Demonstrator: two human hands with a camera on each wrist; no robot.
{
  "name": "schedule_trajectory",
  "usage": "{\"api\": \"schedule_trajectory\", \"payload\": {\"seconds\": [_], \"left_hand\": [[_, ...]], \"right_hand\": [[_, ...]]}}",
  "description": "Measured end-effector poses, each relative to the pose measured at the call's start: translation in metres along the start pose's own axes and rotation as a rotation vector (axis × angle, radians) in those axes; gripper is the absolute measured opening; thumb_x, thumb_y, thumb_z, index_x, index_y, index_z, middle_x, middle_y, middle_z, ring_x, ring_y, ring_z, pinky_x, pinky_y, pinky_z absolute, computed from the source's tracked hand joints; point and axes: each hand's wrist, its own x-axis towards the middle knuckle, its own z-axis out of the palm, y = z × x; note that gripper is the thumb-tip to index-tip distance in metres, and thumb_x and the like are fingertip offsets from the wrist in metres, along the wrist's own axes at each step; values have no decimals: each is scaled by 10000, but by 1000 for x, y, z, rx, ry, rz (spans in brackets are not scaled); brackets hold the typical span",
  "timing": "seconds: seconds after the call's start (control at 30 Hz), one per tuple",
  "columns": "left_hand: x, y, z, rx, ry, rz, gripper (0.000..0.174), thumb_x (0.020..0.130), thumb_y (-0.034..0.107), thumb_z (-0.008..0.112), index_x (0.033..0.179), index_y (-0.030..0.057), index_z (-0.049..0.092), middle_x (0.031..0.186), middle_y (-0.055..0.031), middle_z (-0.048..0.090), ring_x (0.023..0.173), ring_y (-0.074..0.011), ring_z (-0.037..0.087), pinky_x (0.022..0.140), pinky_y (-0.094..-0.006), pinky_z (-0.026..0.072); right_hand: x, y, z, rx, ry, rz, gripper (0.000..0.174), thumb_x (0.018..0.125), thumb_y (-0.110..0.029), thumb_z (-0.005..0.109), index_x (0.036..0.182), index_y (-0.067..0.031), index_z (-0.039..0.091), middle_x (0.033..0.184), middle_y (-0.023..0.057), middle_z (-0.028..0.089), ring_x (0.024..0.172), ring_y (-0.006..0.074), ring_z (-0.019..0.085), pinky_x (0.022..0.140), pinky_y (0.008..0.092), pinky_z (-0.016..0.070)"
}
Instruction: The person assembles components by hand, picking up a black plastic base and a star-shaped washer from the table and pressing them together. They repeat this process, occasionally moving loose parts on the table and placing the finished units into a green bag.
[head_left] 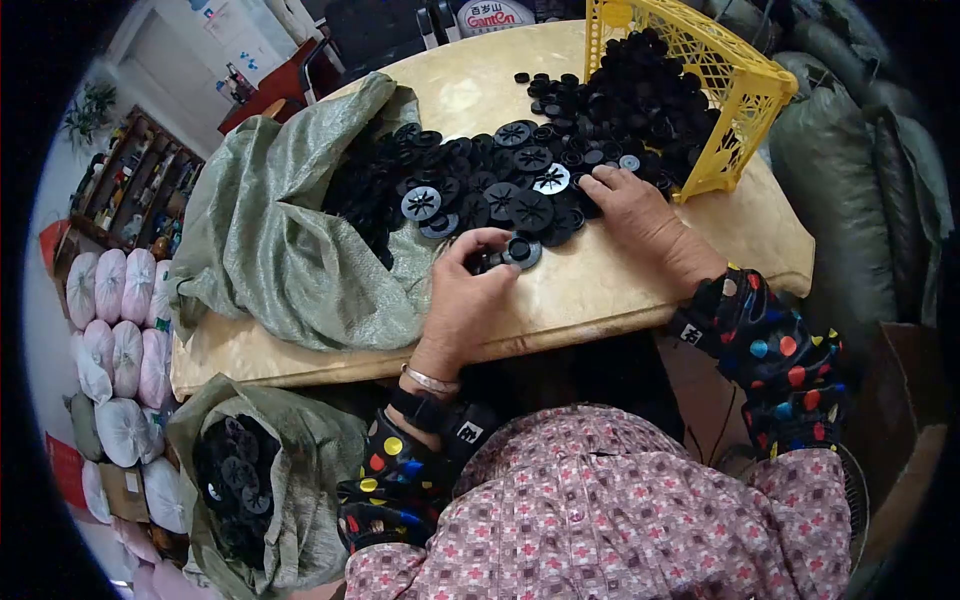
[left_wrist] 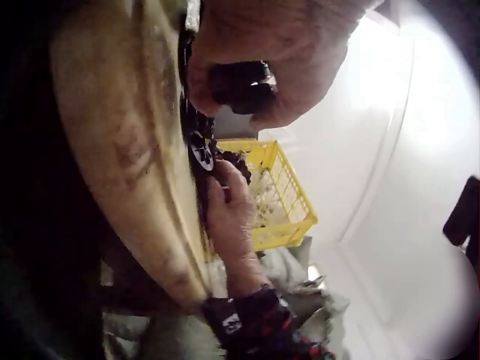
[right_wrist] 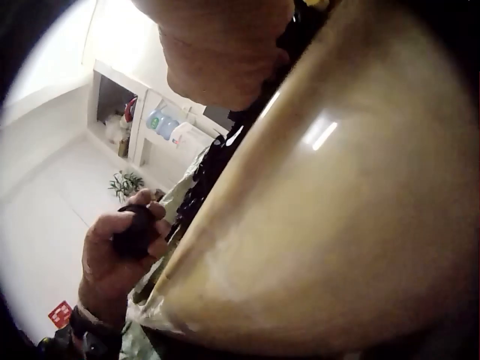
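Observation:
My left hand holds a black round plastic part with a raised hub, thumb and fingers curled round it, just above the table's near side. The same part shows dark between the fingers in the right wrist view. My right hand is at the near edge of the heap, fingertips bent down among small black caps; I cannot tell whether it grips one. Between the hands lie slotted black discs, a few with shiny faces.
A yellow plastic crate lies tipped at the table's back right, caps spilling from it. A green woven sack spreads over the left side, discs at its mouth. Another open sack of black parts stands below. Full sacks stand at right.

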Motion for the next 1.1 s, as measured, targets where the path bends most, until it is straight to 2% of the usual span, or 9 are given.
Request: {"api": "schedule_trajectory", "payload": {"seconds": [0.07, 0.27, 0.37, 0.47, 0.57, 0.7, 0.77, 0.9, 1.1], "left_hand": [[9, -6, 4, 950, -6, 437, 381, 684, 92, 647, 1050, 19, 571, 956, -162, 566, 866, -318, 582, 742, -387, 496], [-6, 8, 17, 1220, -165, 307, 359, 675, 142, 642, 1005, 20, 569, 966, -211, 541, 899, -380, 557, 781, -431, 470], [-16, 6, 11, 1172, -190, 262, 370, 669, 135, 639, 1012, 8, 581, 971, -227, 543, 870, -393, 562, 772, -428, 478], [-22, -2, -5, 875, -141, 335, 342, 682, 113, 640, 999, -7, 600, 905, -171, 591, 793, -311, 599, 736, -368, 495], [-29, -5, -17, 249, -35, -40, 259, 714, 69, 652, 959, -11, 623, 774, -7, 589, 694, -74, 530, 634, -218, 452], [-41, 4, -19, 67, -20, -247, 288, 737, 3, 615, 1020, -43, 603, 925, -45, 612, 765, -100, 579, 693, -216, 479], [-44, 5, -15, -56, 1, -231, 240, 732, 31, 627, 961, -38, 607, 761, -44, 594, 613, -91, 539, 564, -212, 442], [-44, 10, -9, -130, 33, -297, 285, 725, 30, 628, 994, -55, 591, 758, -59, 605, 614, -109, 560, 559, -221, 452], [-38, -1, -7, -268, 51, -289, 351, 719, 37, 636, 1043, -80, 567, 750, -72, 609, 593, -121, 570, 546, -234, 471]], "right_hand": [[-3, 5, 2, 17, 13, -9, 320, 783, -62, 510, 1102, -70, 506, 1024, 114, 542, 949, 294, 563, 766, 380, 506], [-30, -24, -23, 524, 114, 17, 228, 791, -68, 575, 1018, -63, 552, 894, 123, 533, 827, 294, 550, 711, 360, 475], [-51, -33, -26, 512, -203, 57, 254, 758, -24, 599, 1007, -62, 565, 892, 129, 514, 802, 283, 534, 696, 341, 458], [-49, -44, -35, 394, -241, 104, 266, 810, -86, 557, 1069, -51, 507, 938, 168, 486, 830, 330, 548, 724, 406, 473], [-49, -51, -45, 335, -374, 129, 270, 812, -91, 542, 1062, -17, 473, 976, 197, 469, 852, 358, 548, 739, 427, 477], [-45, -53, -44, 235, -452, 62, 224, 812, -88, 540, 1000, 8, 467, 974, 206, 471, 869, 382, 540, 762, 427, 472], [-35, -63, -43, 380, -419, 52, 345, 761, -36, 573, 1089, -4, 467, 1046, 206, 473, 940, 383, 511, 814, 395, 453], [-13, -91, -31, 587, -176, -44, 327, 755, -19, 567, 1066, -3, 469, 1024, 193, 476, 926, 371, 507, 803, 398, 453], [-8, -102, -10, 535, -251, -28, 306, 749, -27, 587, 1035, -17, 478, 983, 193, 490, 897, 372, 511, 776, 394, 459]]}}
